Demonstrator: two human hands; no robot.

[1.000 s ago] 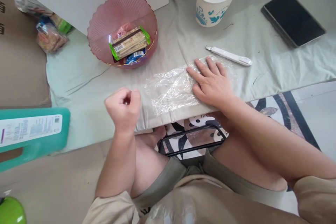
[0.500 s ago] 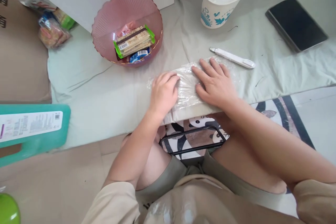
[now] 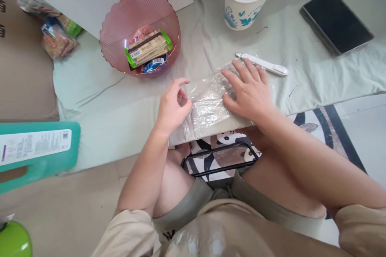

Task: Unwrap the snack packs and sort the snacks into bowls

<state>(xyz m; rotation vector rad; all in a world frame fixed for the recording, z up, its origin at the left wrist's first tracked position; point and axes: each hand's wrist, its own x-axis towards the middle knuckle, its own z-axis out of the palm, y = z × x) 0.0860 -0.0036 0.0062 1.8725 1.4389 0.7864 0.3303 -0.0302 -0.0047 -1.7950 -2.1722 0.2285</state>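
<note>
Drawing back from the film's middle since half a second ago, the left hand [image 3: 173, 106] is now hovering or resting at the left edge of the plastic film [image 3: 208, 106]; whether it is touching the film, I cannot tell. Its fingers are curling loosely, with a clear gap showing between forefinger and thumb, and no grip is showing. Meanwhile the right hand [image 3: 250, 90] is lying palm down on the film's right part, fingers spreading wide and flat, holding nothing between them. Thin, clear and crinkled, the film is lying near the front edge of the table, catching light along its many creases over a smooth, pale green cloth [image 3: 96, 120] that is wrinkling softly. Just beyond the right fingertips, a slim white cutter [image 3: 271, 66] is lying aslant.

Farther back, a pink translucent bowl [image 3: 120, 20], ribbed and scallop-rimmed with a gilt edge, is holding a wafer-patterned packet [image 3: 147, 48] with shiny green ends, resting above a blue wrapper [image 3: 155, 63]. Tapering downward, a white paper cup [image 3: 247, 16] with blue-green leaf prints is containing something whitish and filmy. To its right, a flat, glossy black device [image 3: 337, 22] is lying on the cloth. At far left, a turquoise plastic container [image 3: 69, 164] is showing a handle opening and a white label; its contents are staying hidden.
</note>
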